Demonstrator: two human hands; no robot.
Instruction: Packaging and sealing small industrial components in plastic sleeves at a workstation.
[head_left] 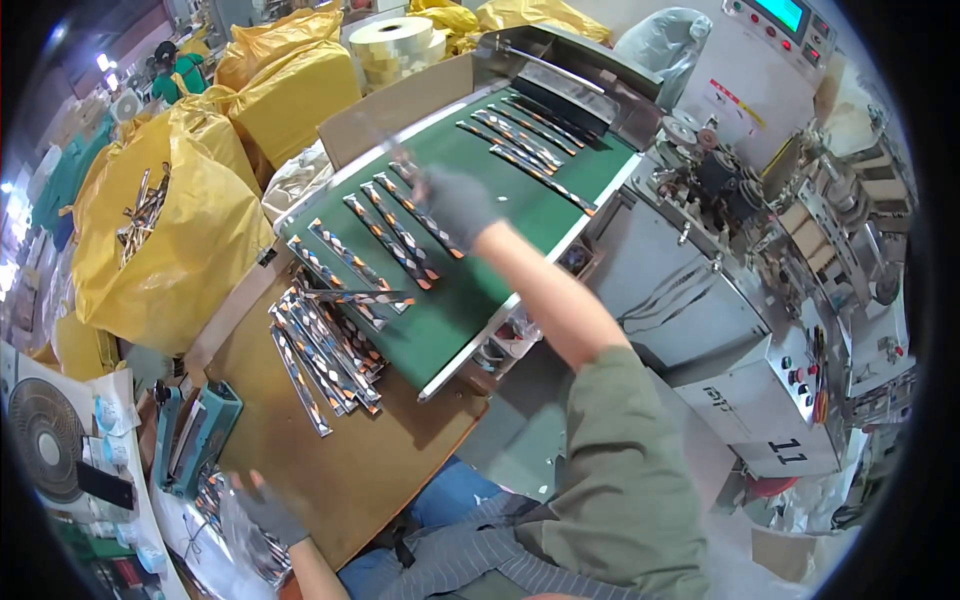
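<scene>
Right hand (458, 208) hanging over slim packets (392, 243) lying on green belt (455, 320)
Left hand (272, 510) is resting at a clear bag (240, 540); can't tell either grip's state. I'd be keeping packets flat, aligned.

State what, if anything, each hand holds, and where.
Left hand: at the clear plastic bag, grip unclear. Right hand: blurred over the conveyor belt; hold cannot be told.

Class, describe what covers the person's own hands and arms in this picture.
The left hand and right hand wear grey gloves reaching about the wrist; some left fingertips look uncovered, while the right ones are blurred. An olive-green sleeve covers the right upper arm and ends near the elbow; no left sleeve shows.
</scene>
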